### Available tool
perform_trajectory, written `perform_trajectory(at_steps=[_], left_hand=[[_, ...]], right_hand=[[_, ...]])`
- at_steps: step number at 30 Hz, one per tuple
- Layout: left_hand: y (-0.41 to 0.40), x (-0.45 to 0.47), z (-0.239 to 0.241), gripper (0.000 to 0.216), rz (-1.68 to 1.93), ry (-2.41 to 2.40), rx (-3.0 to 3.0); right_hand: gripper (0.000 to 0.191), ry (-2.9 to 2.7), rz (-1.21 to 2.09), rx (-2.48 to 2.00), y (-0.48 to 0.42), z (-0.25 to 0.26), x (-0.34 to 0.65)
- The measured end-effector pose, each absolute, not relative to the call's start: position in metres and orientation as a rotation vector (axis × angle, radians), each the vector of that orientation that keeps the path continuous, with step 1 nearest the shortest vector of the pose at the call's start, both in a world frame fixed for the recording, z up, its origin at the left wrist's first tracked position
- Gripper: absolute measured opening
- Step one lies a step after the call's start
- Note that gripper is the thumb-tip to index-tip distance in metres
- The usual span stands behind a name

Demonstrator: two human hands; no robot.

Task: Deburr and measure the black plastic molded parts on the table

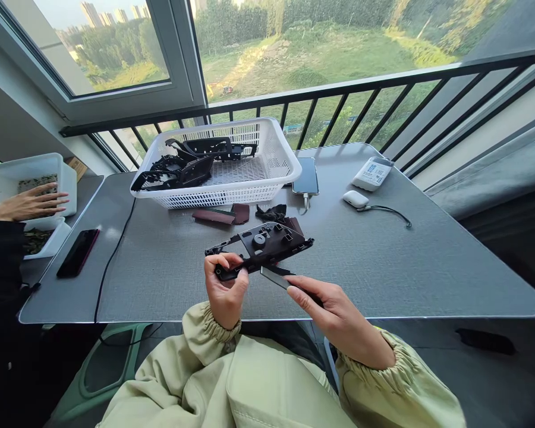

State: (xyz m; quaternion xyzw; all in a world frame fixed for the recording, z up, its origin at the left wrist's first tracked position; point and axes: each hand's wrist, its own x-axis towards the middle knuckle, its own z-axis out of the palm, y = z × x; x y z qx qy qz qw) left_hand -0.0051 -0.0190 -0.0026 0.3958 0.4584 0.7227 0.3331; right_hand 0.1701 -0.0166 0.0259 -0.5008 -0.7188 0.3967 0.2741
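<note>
My left hand [225, 288] is closed around the left end of a black plastic frame part [265, 242], holding it just above the grey table [383, 261]. My right hand [334, 312] grips a knife-like tool [276, 277] whose flat blade touches the lower edge of the frame part. Both of my sleeves are pale green. Behind the part lie dark scraps [274, 211] and brown strips [220, 215] on the table.
A white basket [276, 163] holding several black frame parts stands at the back. A phone [306, 176], a white box [373, 173] and a white charger with cable [355, 198] lie to the right. At the left, another person's hand [29, 203] rests on a white bin [9, 175]; a dark phone [78, 252] lies nearby.
</note>
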Motion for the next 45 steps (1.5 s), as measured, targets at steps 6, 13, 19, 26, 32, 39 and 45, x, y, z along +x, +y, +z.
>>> perform_trajectory(at_steps=[6,13,19,26,32,39,45], left_hand=[[-0.019,-0.006,-0.009,0.028,1.851,1.160,0.969],[-0.016,-0.005,-0.007,0.036,1.794,1.122,0.697],[-0.016,-0.005,0.000,0.036,1.759,1.013,0.564],[-0.022,0.005,-0.004,0.058,1.716,1.070,0.610],[-0.018,0.001,0.000,0.060,1.799,1.032,0.524],[-0.016,-0.003,0.003,0.063,1.882,0.966,0.467],[-0.016,-0.002,0.008,0.066,1.946,0.886,0.396]], right_hand=[[0.038,-1.949,1.147,-1.256,-0.016,0.027,0.166],[0.040,-1.638,1.226,-1.161,-0.019,0.017,0.165],[0.048,-1.249,1.367,-1.049,-0.026,0.009,0.149],[0.047,-1.246,1.330,-1.064,-0.027,0.011,0.138],[0.045,-1.259,1.367,-1.034,-0.030,0.004,0.139],[0.047,-1.030,1.405,-0.952,-0.030,-0.006,0.137],[0.045,-0.911,1.414,-0.878,-0.026,-0.011,0.127]])
